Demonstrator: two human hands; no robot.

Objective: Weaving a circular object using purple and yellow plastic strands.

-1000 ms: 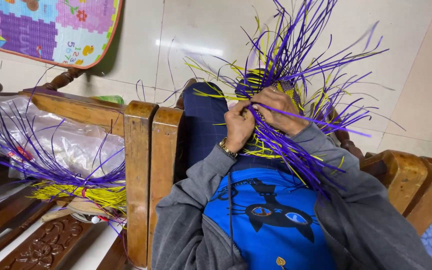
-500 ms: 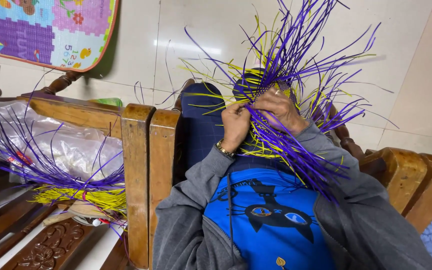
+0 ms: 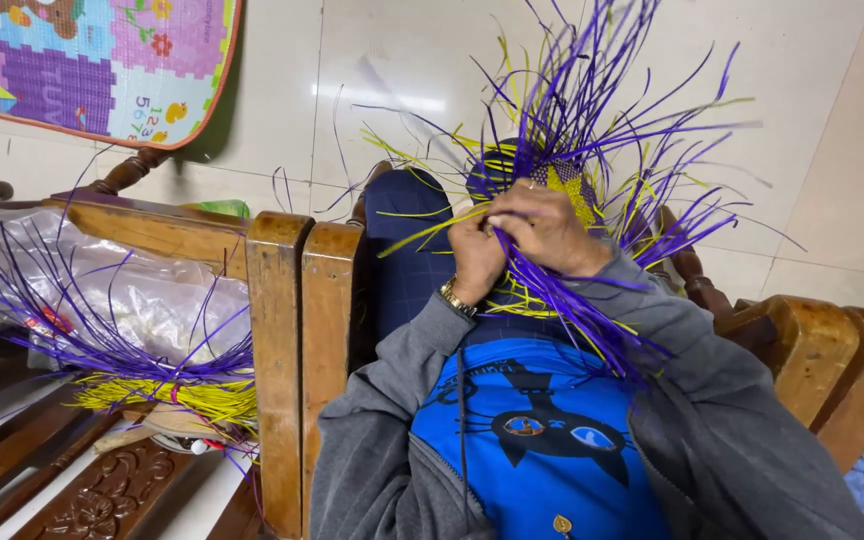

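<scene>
**Hands Pinch Purple and Yellow Weave**

Pale floor tiles (image 3: 402,60) lie beyond the lap. At centre, left hand (image 3: 476,258) and right hand (image 3: 548,230) touch, both closed on strands of the woven piece (image 3: 564,180). Spare strands (image 3: 142,370) lie at 8 o'clock, past the wooden armrest (image 3: 277,340).

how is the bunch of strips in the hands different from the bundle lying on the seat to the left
The woven piece is gripped by the left hand and right hand over the lap; the loose bundle lies untouched on the wooden seat. The woven piece's strips are interlaced at the middle and fan outward in all directions; the loose bundle's strips lie gathered, yellow ones roughly parallel, purple ones curling up. Both mix purple and yellow strips.
</scene>
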